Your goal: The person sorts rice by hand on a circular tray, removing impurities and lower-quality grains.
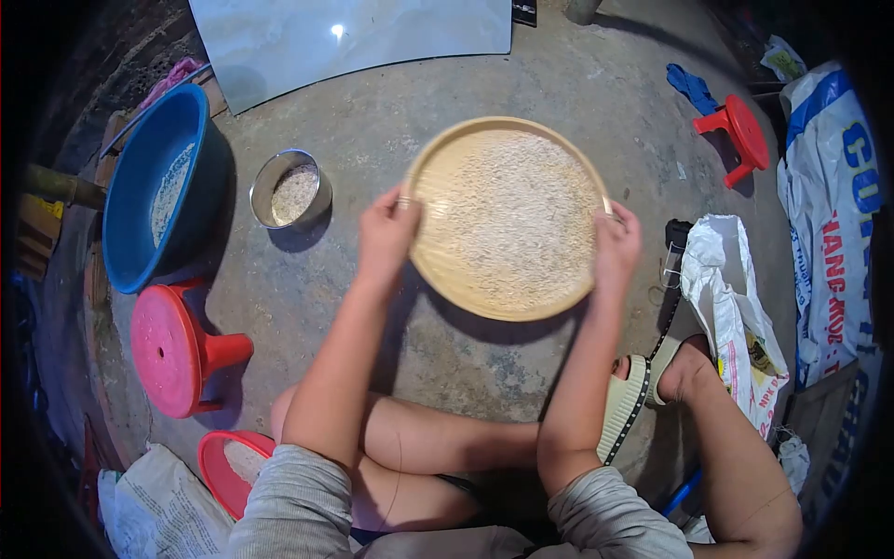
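Note:
A round, shallow woven tray is held up above the concrete floor, with pale grain spread over its middle and right side. My left hand grips the tray's left rim, thumb on top. At the right rim, my right hand is closed on the edge in the same way. To the left of the tray stands a metal pot with some grain inside.
A blue basin with grain and a red stool stand at left. Lower left are a red bowl and a sack. At right are white sacks and another red stool. A glossy panel lies at the top.

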A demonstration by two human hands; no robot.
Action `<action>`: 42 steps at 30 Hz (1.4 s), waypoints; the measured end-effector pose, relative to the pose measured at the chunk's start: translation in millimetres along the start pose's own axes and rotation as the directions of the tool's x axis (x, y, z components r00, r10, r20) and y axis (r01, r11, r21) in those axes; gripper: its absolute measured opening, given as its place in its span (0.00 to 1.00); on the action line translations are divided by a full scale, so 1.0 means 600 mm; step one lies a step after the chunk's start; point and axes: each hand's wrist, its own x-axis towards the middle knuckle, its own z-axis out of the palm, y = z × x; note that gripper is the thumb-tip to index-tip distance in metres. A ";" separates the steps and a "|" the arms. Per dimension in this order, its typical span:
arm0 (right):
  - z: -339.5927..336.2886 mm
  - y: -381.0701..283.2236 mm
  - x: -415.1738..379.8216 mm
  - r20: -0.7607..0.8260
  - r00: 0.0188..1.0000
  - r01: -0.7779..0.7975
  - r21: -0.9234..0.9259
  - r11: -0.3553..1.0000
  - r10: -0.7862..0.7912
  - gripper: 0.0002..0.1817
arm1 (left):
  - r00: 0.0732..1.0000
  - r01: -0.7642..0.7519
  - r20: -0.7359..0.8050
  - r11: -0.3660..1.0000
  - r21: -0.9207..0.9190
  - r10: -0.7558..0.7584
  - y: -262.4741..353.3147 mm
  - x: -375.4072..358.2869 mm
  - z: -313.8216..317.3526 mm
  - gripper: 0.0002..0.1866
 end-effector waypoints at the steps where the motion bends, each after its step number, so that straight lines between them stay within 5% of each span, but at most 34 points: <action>1: 0.039 -0.007 -0.025 0.041 0.998 0.059 -0.099 0.993 -0.055 0.15 | 0.994 0.037 -0.103 0.997 -0.062 -0.043 0.000 0.019 -0.033 0.16; 5: 0.151 -0.060 -0.117 0.144 0.989 0.071 -0.246 0.967 -0.035 0.17 | 0.950 0.033 -0.299 0.981 -0.189 -0.090 -0.014 0.055 -0.146 0.14; 7: 0.156 -0.089 -0.124 0.142 0.973 -0.155 -0.168 0.974 0.180 0.17 | 0.952 -0.008 -0.303 0.980 -0.198 -0.054 0.002 0.045 -0.143 0.12; 10: 0.082 -0.030 -0.048 0.059 0.998 0.016 -0.066 0.998 -0.012 0.16 | 0.958 0.029 -0.287 1.000 -0.006 -0.030 0.016 0.003 -0.036 0.13; 11: 0.047 -0.021 -0.024 0.022 0.997 0.075 -0.056 0.996 -0.074 0.16 | 0.971 -0.072 -0.227 0.997 0.002 0.070 -0.015 0.001 -0.008 0.15; 16: -0.047 -0.017 0.012 -0.022 0.997 0.082 0.139 0.987 -0.080 0.16 | 0.999 -0.004 0.037 0.996 -0.089 0.007 0.037 -0.037 0.051 0.19; 17: -0.036 -0.018 0.006 -0.022 0.996 0.090 0.144 0.985 -0.088 0.16 | 1.000 0.016 -0.004 0.999 -0.044 -0.016 0.053 -0.030 0.032 0.18; 21: 0.107 -0.051 -0.101 0.089 0.989 0.124 -0.112 0.986 -0.114 0.15 | 0.983 -0.057 -0.183 0.957 -0.285 0.004 0.053 0.016 -0.096 0.15; 23: 0.141 -0.051 -0.124 0.102 0.986 0.136 -0.067 0.988 -0.129 0.15 | 0.980 -0.039 -0.198 0.949 -0.313 -0.025 0.058 0.017 -0.142 0.13; 32: 0.143 -0.188 0.019 0.119 0.959 0.280 -0.232 0.932 -0.258 0.13 | 0.955 -0.088 -0.282 0.817 -0.571 -0.095 0.078 0.004 -0.066 0.13; 34: 0.153 -0.233 0.043 0.254 0.952 0.278 -0.471 0.837 -0.173 0.13 | 0.948 -0.135 -0.311 0.794 -0.593 -0.071 0.074 -0.002 -0.053 0.13; 38: 0.185 -0.255 0.077 0.340 0.927 0.335 -0.564 0.755 -0.158 0.14 | 0.949 -0.145 -0.311 0.805 -0.575 -0.052 0.084 -0.035 -0.042 0.15; 40: 0.206 -0.273 0.071 0.459 0.867 0.487 -0.701 0.521 -0.192 0.14 | 0.928 -0.165 -0.366 0.807 -0.567 -0.067 0.083 -0.041 -0.046 0.15; 42: 0.216 -0.290 0.066 0.520 0.840 0.518 -0.682 0.516 -0.156 0.14 | 0.916 -0.153 -0.384 0.787 -0.598 -0.114 0.080 -0.038 -0.057 0.16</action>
